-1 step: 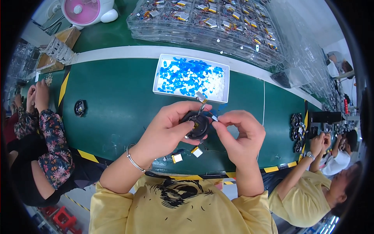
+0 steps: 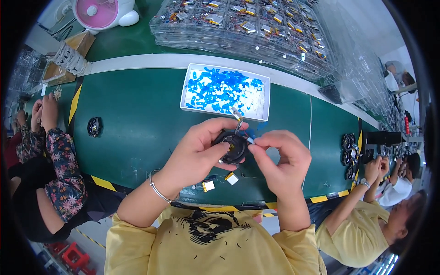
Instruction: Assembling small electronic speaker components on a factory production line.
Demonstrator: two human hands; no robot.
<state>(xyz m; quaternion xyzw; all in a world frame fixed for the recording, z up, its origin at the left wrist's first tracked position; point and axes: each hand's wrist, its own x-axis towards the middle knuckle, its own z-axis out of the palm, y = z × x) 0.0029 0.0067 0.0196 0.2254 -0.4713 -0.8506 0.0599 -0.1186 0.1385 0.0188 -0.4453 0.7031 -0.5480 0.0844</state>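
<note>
My left hand (image 2: 199, 144) is closed around a round black plastic housing (image 2: 237, 149), its thumb pressed on the inner face. A thin strip or cable with a silvery end (image 2: 236, 113) stands up from the housing toward the white box. At the housing's right edge, my right hand (image 2: 286, 158) pinches a small pale blue-white piece (image 2: 250, 141) between thumb and forefinger. Its exact kind is too small to make out. Below the hands lie two small silver-and-yellow battery pouches (image 2: 208, 185), (image 2: 232, 178) on the green table.
A white box (image 2: 183, 98) of blue film pieces stands beyond my hands. Clear trays (image 2: 247, 39) of wired batteries are stacked behind it. One black housing (image 2: 94, 127) sits at left, several more (image 2: 349, 156) at right. Co-workers sit on both sides. A pink-and-white fan (image 2: 98, 13) stands far left.
The strip above the housing has shifted slightly, its silvery end turning. My right fingertips have moved a little left and up with the small pale piece. My left hand stays nearly still.
</note>
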